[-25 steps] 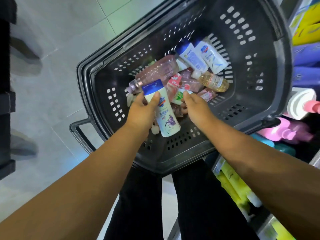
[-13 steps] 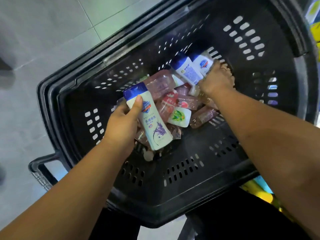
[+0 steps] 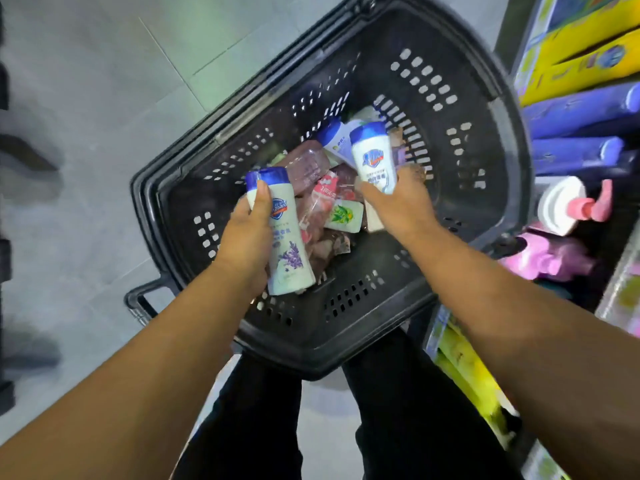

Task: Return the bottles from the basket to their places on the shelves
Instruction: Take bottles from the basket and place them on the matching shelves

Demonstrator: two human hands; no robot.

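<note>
**Two blue-capped bottles in hand over the basket**

I am reaching both arms down into the black basket [image 3: 311, 360]; it is lying in front of my black trousers [image 3: 249, 427], with grey floor tiles [image 3: 86, 98] showing on my left.

My left hand [image 3: 247, 233] is clamping round the lavender bottle [image 3: 289, 247], white with a blue cap; my fingers are wrapping its back and my thumb is pressing on its front just under the cap; the cap is pointing away from me, and the base is hanging over the near wall of the basket.

My right hand [image 3: 401, 202] is gripping the lower half of a second white bottle [image 3: 374, 157], also blue-capped; it is standing nearly upright, cap away from me, over the far right of the heap.

Between and beneath my hands the remaining goods are lying in a jumble on the basket floor; a pink translucent bottle [image 3: 308, 168] is lying on its side beside the lavender bottle's cap; a green-leaf sachet [image 3: 343, 216] is sitting between my two hands; reddish packets are lying around it, too blurred to read; a white tube [image 3: 334, 138] with a blue cap is resting just behind the second bottle.

The shelves [image 3: 433, 327] are running along my right; yellow boxes [image 3: 588, 46] are sitting at the top, purple bottles [image 3: 581, 109] below them, then a white pump bottle [image 3: 561, 206] with a pink pump, pink bottles [image 3: 550, 258], and yellow-green bottles [image 3: 467, 368] on the lowest level.
</note>
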